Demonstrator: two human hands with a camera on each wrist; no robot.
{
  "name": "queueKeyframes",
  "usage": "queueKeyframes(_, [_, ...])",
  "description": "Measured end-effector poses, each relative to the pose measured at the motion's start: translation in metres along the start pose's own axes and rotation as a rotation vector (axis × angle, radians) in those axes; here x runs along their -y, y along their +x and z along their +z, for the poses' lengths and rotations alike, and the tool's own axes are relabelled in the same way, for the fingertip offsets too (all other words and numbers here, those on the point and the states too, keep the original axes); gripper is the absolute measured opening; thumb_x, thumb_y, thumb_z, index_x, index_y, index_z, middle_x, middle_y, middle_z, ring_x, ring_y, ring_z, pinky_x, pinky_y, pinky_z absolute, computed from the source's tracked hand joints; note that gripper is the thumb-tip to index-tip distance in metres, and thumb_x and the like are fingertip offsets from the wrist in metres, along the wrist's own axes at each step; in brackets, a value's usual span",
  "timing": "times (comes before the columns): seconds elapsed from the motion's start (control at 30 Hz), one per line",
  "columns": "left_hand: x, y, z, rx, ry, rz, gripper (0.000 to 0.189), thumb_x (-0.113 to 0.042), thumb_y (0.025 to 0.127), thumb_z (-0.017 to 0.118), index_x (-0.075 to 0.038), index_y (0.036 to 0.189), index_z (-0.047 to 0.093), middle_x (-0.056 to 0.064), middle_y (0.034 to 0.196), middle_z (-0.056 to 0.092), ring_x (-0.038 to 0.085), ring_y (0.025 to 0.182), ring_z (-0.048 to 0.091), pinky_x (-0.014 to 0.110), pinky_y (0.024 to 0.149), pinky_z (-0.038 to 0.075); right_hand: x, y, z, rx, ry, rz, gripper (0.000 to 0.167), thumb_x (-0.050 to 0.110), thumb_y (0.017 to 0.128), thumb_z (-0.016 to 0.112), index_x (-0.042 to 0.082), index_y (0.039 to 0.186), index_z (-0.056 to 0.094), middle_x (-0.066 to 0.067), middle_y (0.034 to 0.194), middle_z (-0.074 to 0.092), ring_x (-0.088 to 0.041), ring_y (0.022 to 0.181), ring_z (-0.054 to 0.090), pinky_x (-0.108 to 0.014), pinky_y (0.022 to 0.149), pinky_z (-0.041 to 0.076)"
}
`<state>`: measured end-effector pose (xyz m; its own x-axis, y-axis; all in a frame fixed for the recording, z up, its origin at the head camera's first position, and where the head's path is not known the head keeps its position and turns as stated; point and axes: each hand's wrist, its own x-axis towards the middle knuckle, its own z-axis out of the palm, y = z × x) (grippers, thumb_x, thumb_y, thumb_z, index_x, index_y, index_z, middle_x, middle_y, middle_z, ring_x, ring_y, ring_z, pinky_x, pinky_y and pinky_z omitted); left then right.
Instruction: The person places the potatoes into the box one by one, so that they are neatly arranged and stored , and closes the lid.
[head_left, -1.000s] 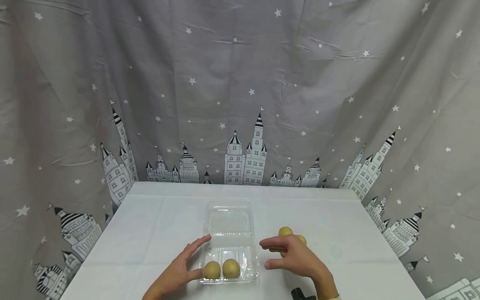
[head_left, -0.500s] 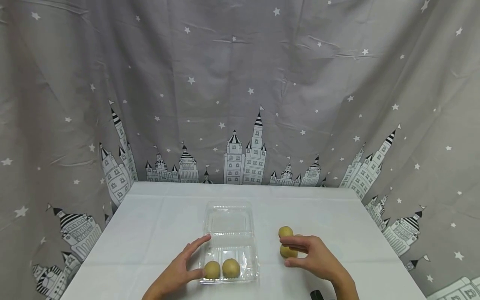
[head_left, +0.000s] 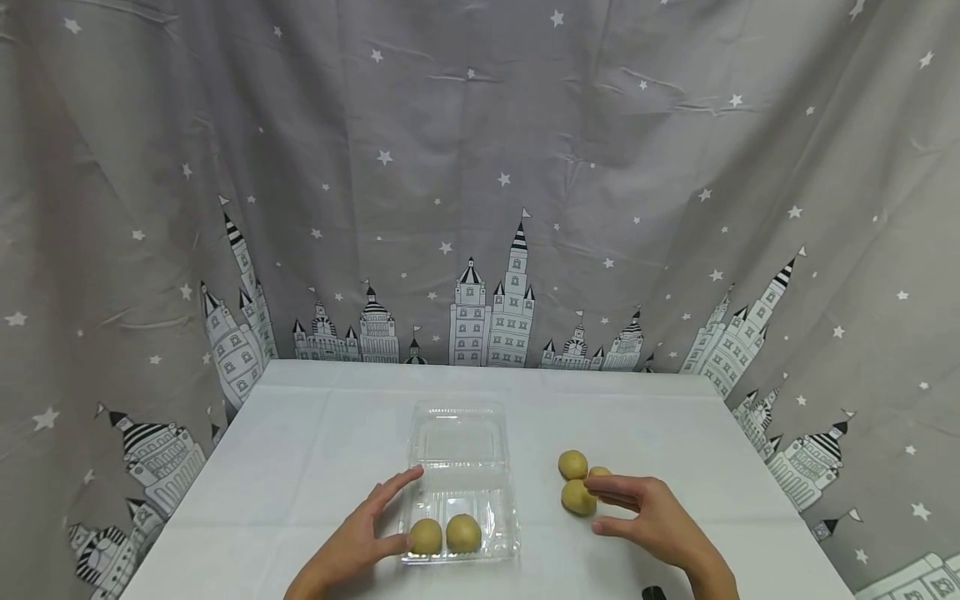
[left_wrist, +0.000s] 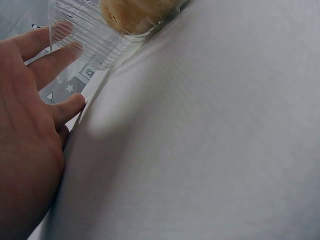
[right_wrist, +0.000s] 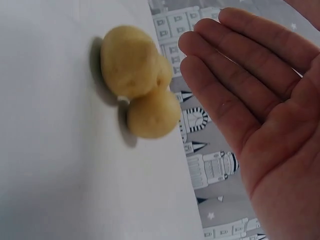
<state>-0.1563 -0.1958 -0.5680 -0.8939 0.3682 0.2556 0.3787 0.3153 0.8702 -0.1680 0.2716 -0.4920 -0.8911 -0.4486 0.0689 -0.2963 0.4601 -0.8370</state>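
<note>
An open clear plastic clamshell box (head_left: 459,442) lies on the table with its lid folded back. Two round yellow potatoes (head_left: 463,534) sit side by side in its front row. Along the box's left side, my left hand (head_left: 362,533) spreads its fingers and thumb; in the left wrist view the ribbed wall overlaps the fingertips. To the right, three potatoes (head_left: 578,498) are clustered on the cloth, one partly hidden behind my right hand (head_left: 651,518). That hand hovers beside them, palm facing them and fingers extended, as the right wrist view (right_wrist: 255,100) also shows, with nothing held.
A white cloth (head_left: 330,442) covers the table. Behind it hangs a grey curtain (head_left: 420,208) printed with castles and stars. A small black object (head_left: 654,593) shows at the bottom edge near the right wrist.
My right hand has moved right, from beside the box to the right side of the potato cluster, uncovering more of it. The left hand and the box have stayed in place.
</note>
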Motion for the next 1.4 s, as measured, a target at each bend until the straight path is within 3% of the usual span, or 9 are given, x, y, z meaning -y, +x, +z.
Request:
queueKeyframes(0.2, [0.001, 0.002, -0.002, 0.001, -0.005, 0.01, 0.083, -0.024, 0.091, 0.085, -0.012, 0.164, 0.048, 0.018, 0.17, 0.048, 0.01, 0.164, 0.034, -0.004, 0.119, 0.002, -0.008, -0.007, -0.01, -0.028, -0.004, 0.003, 0.05, 0.017, 0.094, 0.087, -0.002, 0.138, 0.072, -0.021, 0.139, 0.075, -0.032, 0.127, 0.075, -0.037, 0.106, 0.062])
queueKeyframes(0.57, [-0.002, 0.005, -0.001, 0.002, -0.016, -0.044, 0.084, -0.025, 0.089, 0.087, -0.016, 0.164, 0.05, 0.017, 0.171, 0.047, 0.015, 0.166, 0.034, -0.004, 0.118, 0.001, -0.021, -0.015, -0.023, -0.083, -0.032, -0.02, 0.049, 0.016, 0.094, 0.087, -0.003, 0.137, 0.072, -0.022, 0.137, 0.075, -0.019, 0.123, 0.077, -0.029, 0.102, 0.064])
queueKeyframes(0.73, [-0.002, 0.005, -0.001, -0.007, -0.014, -0.053, 0.084, -0.025, 0.089, 0.087, -0.018, 0.164, 0.051, 0.016, 0.172, 0.047, 0.014, 0.165, 0.034, -0.004, 0.118, 0.002, -0.024, -0.015, -0.027, -0.09, -0.032, 0.017, 0.049, 0.016, 0.095, 0.086, -0.002, 0.138, 0.072, -0.023, 0.137, 0.075, -0.029, 0.123, 0.077, -0.037, 0.102, 0.064])
queueKeyframes(0.97, [0.002, 0.002, 0.001, -0.016, 0.006, 0.007, 0.084, -0.024, 0.09, 0.086, -0.012, 0.164, 0.049, 0.019, 0.17, 0.048, 0.006, 0.163, 0.035, -0.004, 0.119, 0.003, -0.03, -0.015, -0.03, -0.074, -0.006, 0.091, 0.05, 0.017, 0.096, 0.085, -0.003, 0.14, 0.07, -0.024, 0.14, 0.073, -0.039, 0.127, 0.074, -0.043, 0.104, 0.063])
queueKeyframes(1.07, [0.001, 0.001, 0.001, -0.011, 0.019, -0.023, 0.084, -0.026, 0.09, 0.086, -0.015, 0.165, 0.049, 0.015, 0.171, 0.049, 0.018, 0.165, 0.036, -0.004, 0.117, 0.002, -0.034, -0.016, -0.029, -0.074, 0.002, 0.117, 0.051, 0.017, 0.096, 0.085, -0.003, 0.141, 0.07, -0.024, 0.141, 0.073, -0.041, 0.127, 0.074, -0.042, 0.104, 0.064])
queueKeyframes(1.2, [-0.003, 0.0, 0.002, -0.008, 0.031, -0.106, 0.085, -0.028, 0.088, 0.087, -0.023, 0.165, 0.05, 0.009, 0.171, 0.049, 0.046, 0.163, 0.034, -0.003, 0.113, 0.0, -0.038, -0.017, -0.029, -0.074, 0.004, 0.131, 0.052, 0.018, 0.096, 0.085, -0.003, 0.141, 0.069, -0.024, 0.141, 0.073, -0.041, 0.127, 0.074, -0.042, 0.103, 0.064])
queueKeyframes(1.33, [-0.004, 0.0, 0.002, -0.008, 0.024, -0.114, 0.085, -0.027, 0.088, 0.087, -0.023, 0.165, 0.051, 0.01, 0.172, 0.049, 0.049, 0.163, 0.032, -0.001, 0.115, 0.0, -0.041, -0.018, -0.03, -0.087, -0.013, 0.109, 0.051, 0.017, 0.095, 0.086, -0.004, 0.139, 0.07, -0.025, 0.139, 0.073, -0.036, 0.125, 0.076, -0.04, 0.103, 0.064])
queueKeyframes(1.4, [-0.005, 0.001, 0.002, -0.004, 0.023, -0.122, 0.085, -0.028, 0.088, 0.087, -0.023, 0.165, 0.05, 0.009, 0.172, 0.049, 0.049, 0.164, 0.031, 0.011, 0.128, 0.001, -0.041, -0.018, -0.031, -0.096, -0.022, 0.107, 0.052, 0.017, 0.095, 0.086, -0.005, 0.139, 0.07, -0.026, 0.139, 0.073, -0.033, 0.124, 0.077, -0.039, 0.102, 0.064])
